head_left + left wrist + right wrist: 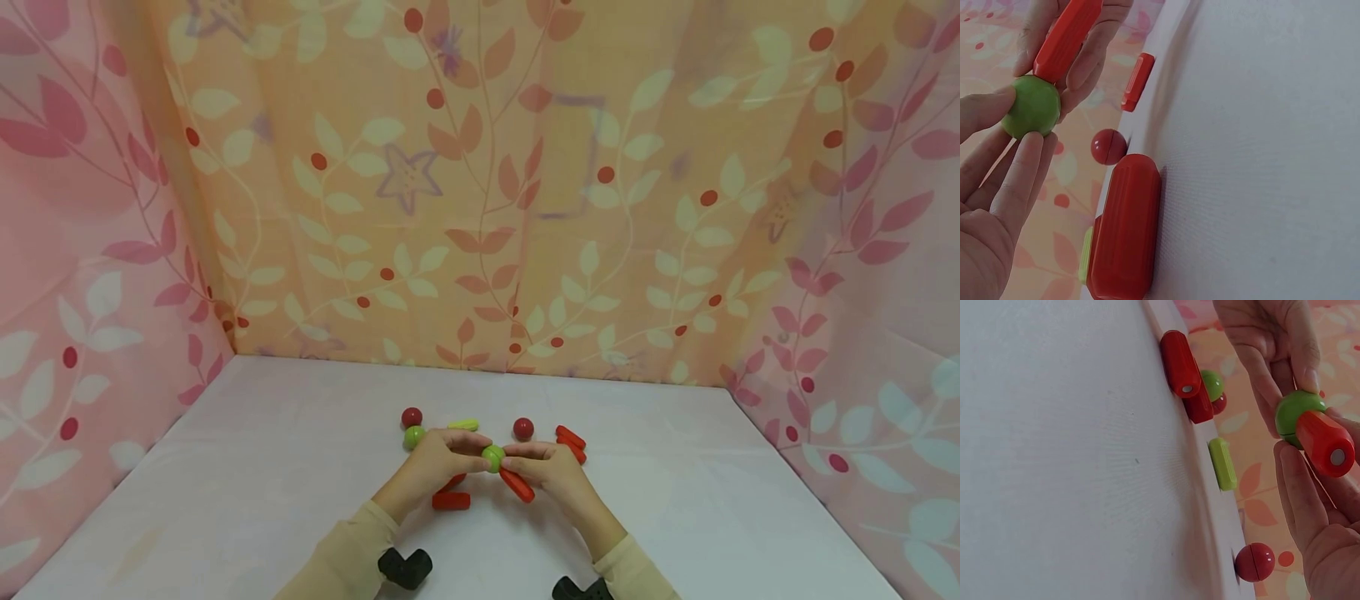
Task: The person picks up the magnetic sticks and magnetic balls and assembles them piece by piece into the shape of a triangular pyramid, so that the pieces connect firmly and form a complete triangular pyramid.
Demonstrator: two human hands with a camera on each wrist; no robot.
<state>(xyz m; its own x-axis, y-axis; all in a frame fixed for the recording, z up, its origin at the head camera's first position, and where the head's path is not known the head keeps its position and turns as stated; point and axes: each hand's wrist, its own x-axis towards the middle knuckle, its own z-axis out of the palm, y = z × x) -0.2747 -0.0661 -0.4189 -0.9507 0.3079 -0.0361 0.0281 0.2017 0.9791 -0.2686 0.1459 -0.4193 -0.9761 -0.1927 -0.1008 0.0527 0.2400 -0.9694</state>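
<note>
Both hands meet over the white table around a smooth green ball [492, 458]. My left hand [438, 457] pinches the ball between thumb and fingertips from the left. From the other side my right hand [553, 468] pinches the same ball, its fingertips close by the joint with a red rod [517, 486]. That rod sticks out from the ball toward the person, below the right hand. In the right wrist view, the red rod [1329, 447] shows a round silvery spot on its free end. Part of the ball is hidden by fingers.
Two red rods, one in front [451, 501], lie beneath the left hand. Behind the hands are a red ball [412, 417], another green ball [414, 437], a yellow-green rod [464, 425] and a second red ball [523, 428]. More red rods [571, 437] lie right. Patterned curtains [480, 208] enclose the table.
</note>
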